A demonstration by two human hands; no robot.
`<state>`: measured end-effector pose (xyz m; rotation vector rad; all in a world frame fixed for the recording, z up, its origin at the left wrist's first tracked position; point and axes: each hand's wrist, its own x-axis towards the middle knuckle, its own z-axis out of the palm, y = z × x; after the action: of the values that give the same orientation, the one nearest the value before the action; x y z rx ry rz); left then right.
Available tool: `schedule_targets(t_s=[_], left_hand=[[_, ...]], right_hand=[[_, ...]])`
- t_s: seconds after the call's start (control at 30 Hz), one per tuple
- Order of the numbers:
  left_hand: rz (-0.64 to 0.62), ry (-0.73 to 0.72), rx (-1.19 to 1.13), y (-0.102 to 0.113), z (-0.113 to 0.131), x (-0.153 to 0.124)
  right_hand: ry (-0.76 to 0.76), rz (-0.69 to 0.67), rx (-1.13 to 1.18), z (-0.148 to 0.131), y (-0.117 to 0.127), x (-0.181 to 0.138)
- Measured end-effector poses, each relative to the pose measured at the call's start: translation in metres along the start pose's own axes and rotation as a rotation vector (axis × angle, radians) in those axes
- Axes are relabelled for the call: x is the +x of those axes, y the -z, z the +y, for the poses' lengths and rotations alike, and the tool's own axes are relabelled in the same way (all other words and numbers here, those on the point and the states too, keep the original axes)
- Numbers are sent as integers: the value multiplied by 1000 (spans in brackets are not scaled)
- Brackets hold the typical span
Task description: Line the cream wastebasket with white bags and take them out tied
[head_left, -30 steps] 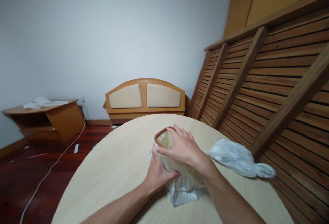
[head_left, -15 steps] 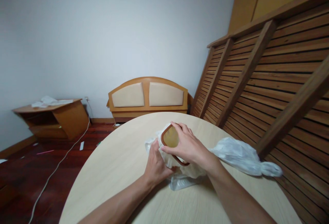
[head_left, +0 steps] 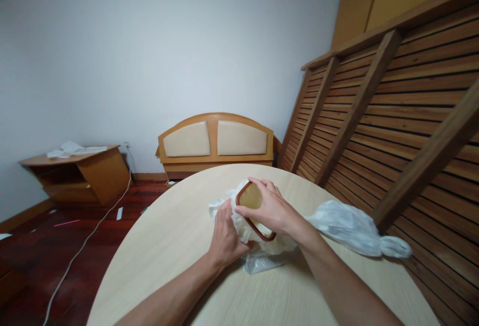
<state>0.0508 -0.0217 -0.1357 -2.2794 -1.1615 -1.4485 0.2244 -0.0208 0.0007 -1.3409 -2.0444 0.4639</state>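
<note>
Wrapping [head_left: 242, 227] lower, container [head_left: 250, 196] within right grip [head_left: 275, 208]

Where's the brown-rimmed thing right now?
The brown-rimmed thing is in the head view's lower half, just right of centre, over the round table. The right hand holds it, with the left hand just left and crumpled plastic beside it.

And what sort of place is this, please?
Probably a bedroom: a padded headboard stands by the wall, a slatted wooden frame leans at the right, and a low cabinet stands at the left.

Head-high view, forward and down across table [head_left: 160, 236]
</note>
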Motion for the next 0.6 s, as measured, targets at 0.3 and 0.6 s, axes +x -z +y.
schedule_targets(t_s=[0.3, 0.6], left_hand=[[-12, -35, 71, 7, -1, 3], [-16, -11, 50, 3, -4, 3]], right_hand=[[27, 47, 2, 5, -5, 7], [2, 115, 23, 2, -7, 8]])
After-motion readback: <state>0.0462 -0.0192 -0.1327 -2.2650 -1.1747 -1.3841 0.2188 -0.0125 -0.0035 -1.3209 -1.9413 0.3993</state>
